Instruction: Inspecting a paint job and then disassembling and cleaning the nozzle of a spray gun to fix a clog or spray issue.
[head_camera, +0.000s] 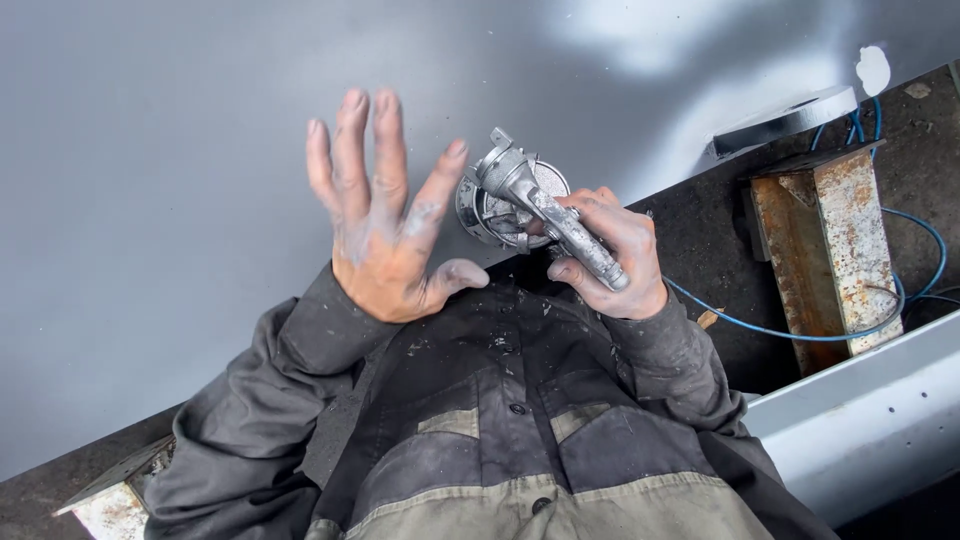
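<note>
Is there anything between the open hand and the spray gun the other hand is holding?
Nothing visible stands between them. The left hand is open with its fingers spread, just beside the spray gun. The right hand grips the gun's handle. Only the grey painted panel shows in the gap, lying behind both.

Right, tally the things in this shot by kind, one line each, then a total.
Hands: 2, left hand open, right hand gripping
Spray gun: 1
Grey panel: 1
Rusty stand: 1
Blue hose: 1
Total: 6
</note>
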